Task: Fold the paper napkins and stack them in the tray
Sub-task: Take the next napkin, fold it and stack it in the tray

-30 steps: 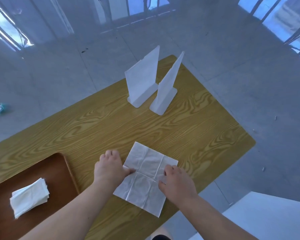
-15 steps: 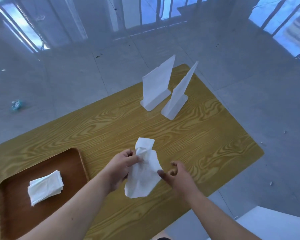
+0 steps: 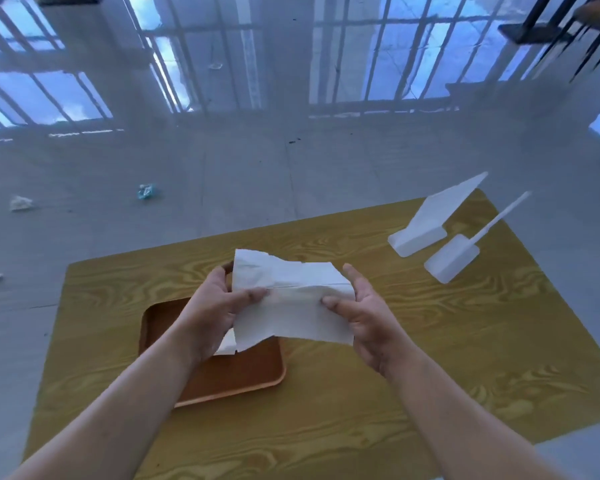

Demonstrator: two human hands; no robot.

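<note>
Both hands are holding one napkin (image 3: pixel 291 299) up in the air over the table (image 3: pixel 378 393), a bit above the tray (image 3: pixel 243 368). The left hand (image 3: pixel 212 306) is pinching the napkin's left edge, thumb in front and fingers curled behind. The right hand (image 3: pixel 364 317) is gripping the right edge, thumb pressing on the front while the other fingers are staying fairly open behind the sheet. The napkin is thin, white and wrinkly, with a crease running across it and a ragged lower left corner hanging down. A bit of white, likely the napkin stack (image 3: pixel 227 344), is peeking out under that corner, inside the tray. The tray is brown with rounded corners and a raised lip, and it's sitting on the left half of the table, mostly hidden by the left arm. The table is yellowish wood grain, and there's lots of bare surface in front and to the right. Two white plastic stands (image 3: pixel 426 226) are sitting near the far right corner, well apart from the hands. The shiny grey floor (image 3: pixel 222 174) past the table edges is showing a few scraps of litter.
</note>
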